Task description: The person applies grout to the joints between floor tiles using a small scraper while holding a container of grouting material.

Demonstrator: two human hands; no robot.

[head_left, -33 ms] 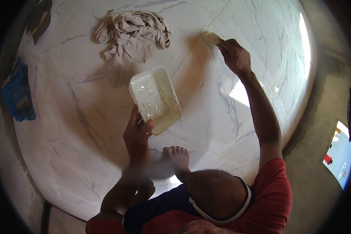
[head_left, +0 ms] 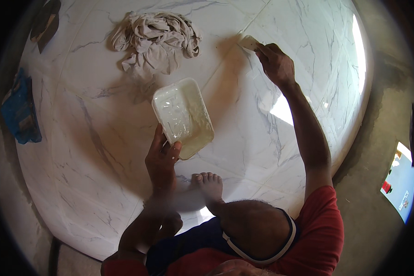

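Observation:
My left hand (head_left: 163,158) grips the lower left edge of a white rectangular plastic tub (head_left: 183,118), thumb over the rim. The tub is tilted, with wet pale paste smeared on its inside walls and bottom. Out to the far right, my right hand (head_left: 277,66) pinches a small flat pale scraper (head_left: 249,43). The scraper's edge is at a joint line (head_left: 257,17) between the marbled white tiles, where a whitish strip runs beyond it. Whether its whole edge touches the floor, I cannot tell.
A crumpled beige cloth (head_left: 158,39) lies on the tiled floor (head_left: 92,170) beyond the tub. At the left are a blue plastic bag (head_left: 22,108) and a dark flat object (head_left: 46,23). My bare foot (head_left: 210,186) stands near the tub. A blue printed sheet (head_left: 400,184) lies right.
My right hand and the scraper have shifted very slightly up and to the left along the tile joint. The tub and my left hand stay in place.

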